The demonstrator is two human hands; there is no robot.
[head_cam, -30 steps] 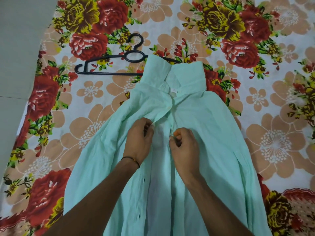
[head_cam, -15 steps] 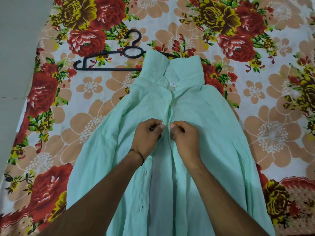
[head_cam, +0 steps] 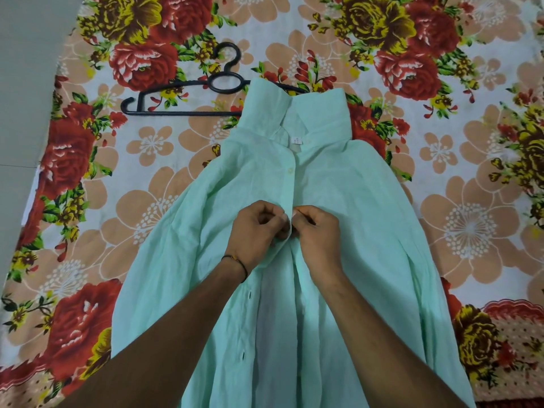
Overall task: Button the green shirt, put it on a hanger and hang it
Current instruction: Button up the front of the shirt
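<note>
Left hand (head_cam: 259, 228) and right hand (head_cam: 316, 234), apart a second ago, now pinch the pale green cotton shirt's (head_cam: 368, 231) front edges together on the floral bedsheet (head_cam: 147, 201), probably fastening its second button.

Soft, even indoor light, fairly bright, no glare; source unclear. Only faint shadows in folds of green shirt (head_cam: 368, 231). Wide-angle lens bends floral sheet (head_cam: 88, 201) twd edges. Centre sharp enough, corners softer, a bit of noise overall.
</note>
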